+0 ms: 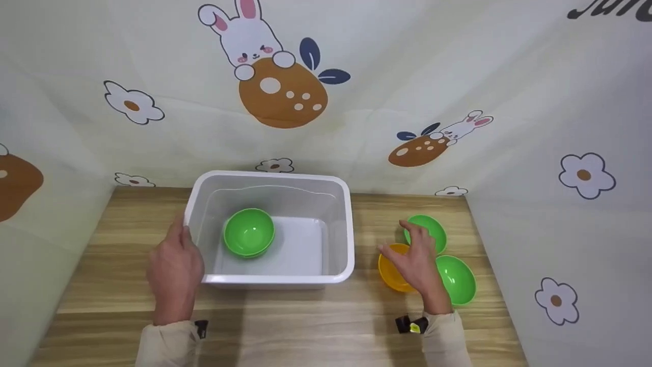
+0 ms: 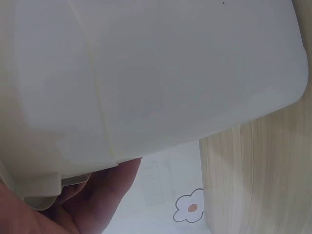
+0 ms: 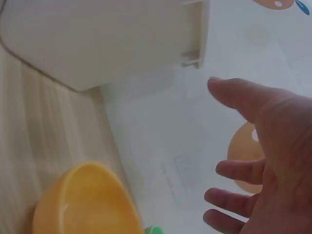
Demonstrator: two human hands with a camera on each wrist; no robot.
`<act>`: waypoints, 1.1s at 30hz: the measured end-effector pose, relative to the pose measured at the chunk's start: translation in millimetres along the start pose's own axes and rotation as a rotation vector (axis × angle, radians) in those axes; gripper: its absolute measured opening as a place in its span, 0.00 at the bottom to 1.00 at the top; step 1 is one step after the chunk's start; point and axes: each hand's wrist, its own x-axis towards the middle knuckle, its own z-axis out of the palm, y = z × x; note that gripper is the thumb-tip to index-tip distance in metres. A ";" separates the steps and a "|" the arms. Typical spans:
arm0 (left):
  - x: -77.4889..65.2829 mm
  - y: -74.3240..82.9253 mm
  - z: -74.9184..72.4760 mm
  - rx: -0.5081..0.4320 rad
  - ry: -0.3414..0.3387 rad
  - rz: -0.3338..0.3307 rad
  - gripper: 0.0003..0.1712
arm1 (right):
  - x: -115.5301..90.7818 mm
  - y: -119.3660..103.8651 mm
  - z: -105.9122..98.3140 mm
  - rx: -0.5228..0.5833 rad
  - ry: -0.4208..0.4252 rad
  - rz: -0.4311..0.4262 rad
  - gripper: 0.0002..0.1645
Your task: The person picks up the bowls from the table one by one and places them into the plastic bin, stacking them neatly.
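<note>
My left hand (image 1: pixel 175 267) grips the left rim of a white plastic bin (image 1: pixel 275 279); the left wrist view has its fingers (image 2: pixel 105 197) curled under the lip. Inside the bin, toward its left, sits a green bowl (image 1: pixel 249 232) with a second green edge showing just beneath it. Over to the right, my right hand (image 1: pixel 422 262) hovers over an orange bowl (image 1: pixel 389 270), fingers and thumb spread and holding nothing. It partly hides that bowl and a green bowl (image 1: pixel 433 234) behind. Another green bowl (image 1: pixel 457 279) lies right of the wrist.
The bin and the loose bowls stand on a wood-grain table (image 1: pixel 290 326). Pale cloth with rabbit and flower prints (image 1: pixel 586 176) rises behind the table and along both sides. Dark wrist devices (image 1: pixel 405 324) show at both cuffs.
</note>
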 end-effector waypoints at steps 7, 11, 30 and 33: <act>-1.2 -0.8 0.3 0.000 -0.015 -0.009 0.27 | -14.1 19.2 10.5 -0.129 0.001 0.050 0.49; -1.3 -2.1 0.3 -0.003 0.000 0.003 0.27 | -17.9 26.5 16.0 -0.165 -0.013 0.077 0.50; 0.5 -0.3 -2.0 0.005 -0.039 -0.025 0.28 | -25.7 33.1 34.2 -0.187 -0.027 0.076 0.59; 0.8 0.6 -1.4 0.009 -0.041 -0.024 0.28 | -24.6 34.0 35.1 -0.201 -0.028 0.073 0.63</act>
